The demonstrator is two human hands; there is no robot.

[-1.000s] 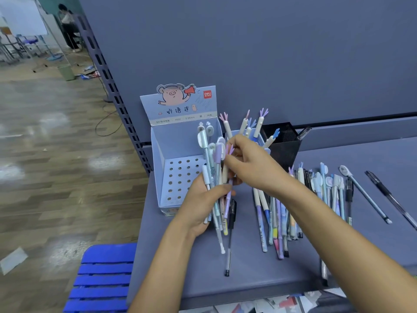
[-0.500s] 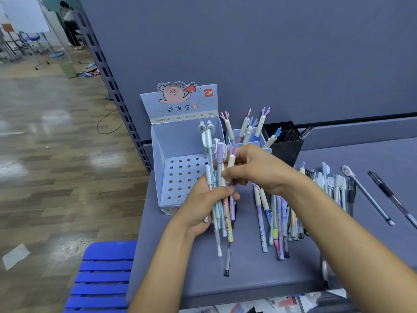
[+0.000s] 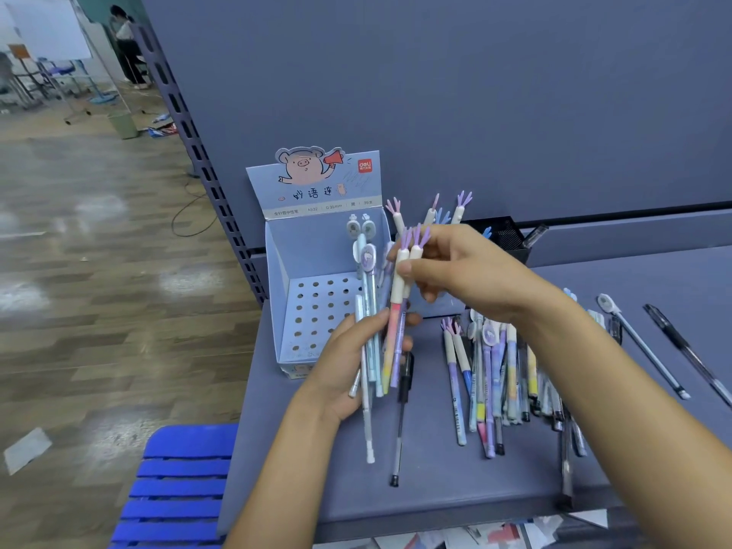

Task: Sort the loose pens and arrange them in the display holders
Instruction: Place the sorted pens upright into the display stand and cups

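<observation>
My left hand (image 3: 348,358) grips a bundle of several pastel pens (image 3: 370,330) upright in front of the pale blue display box (image 3: 313,311), whose floor has rows of holes. My right hand (image 3: 455,271) pinches two white-capped pens with purple antler tops (image 3: 404,279) at the top of that bundle. A second holder sits hidden behind my right hand; several antler-topped pens (image 3: 459,210) stand up out of it. A pile of loose pens (image 3: 495,374) lies on the grey shelf (image 3: 435,489) under my right forearm.
A black mesh cup (image 3: 507,235) stands behind the holders. A black pen (image 3: 400,422) lies below my left hand; a white pen (image 3: 641,346) and another black pen (image 3: 689,352) lie at the right. A blue slatted chair (image 3: 178,489) stands at the shelf's front left corner.
My right hand has drawn two antler-topped pens up out of the bundle in my left hand. Both hands have shifted slightly.
</observation>
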